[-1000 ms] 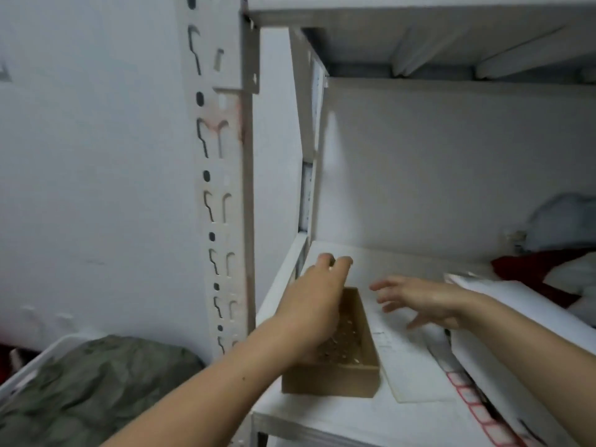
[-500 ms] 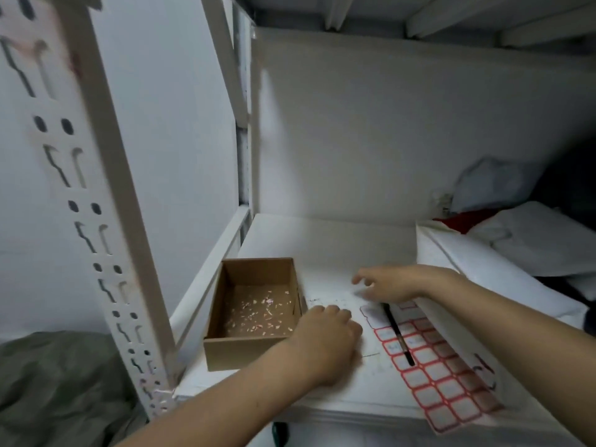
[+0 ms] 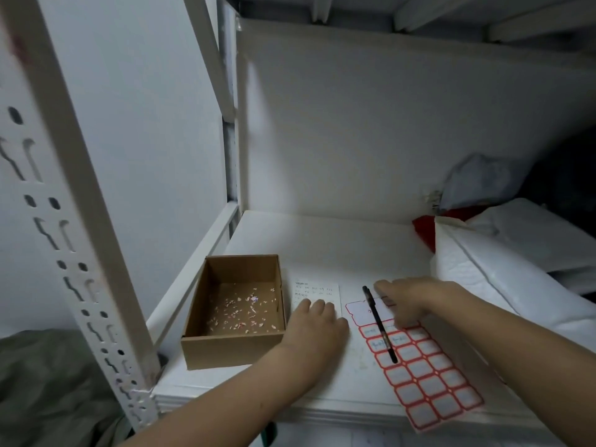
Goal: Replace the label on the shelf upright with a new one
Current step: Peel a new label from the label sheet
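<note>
At the lower centre of the frame, the left hand (image 3: 317,330) is laid flat, fingers together, on a small handwritten note (image 3: 317,291) beside an open cardboard box (image 3: 235,312) strewn with paper scraps. To its right, the right hand (image 3: 411,301) is spread loosely over the top of a red-bordered label sheet (image 3: 425,382), on which a black pen (image 3: 379,324) lies. The perforated shelf upright (image 3: 74,221) is seen slanting down the left of the frame.

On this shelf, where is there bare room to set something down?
Free: the shelf board behind the cardboard box and note sheet, up to the back wall. Crowded: the front, with both hands, pen and label sheet; padded envelopes fill the right.
</note>
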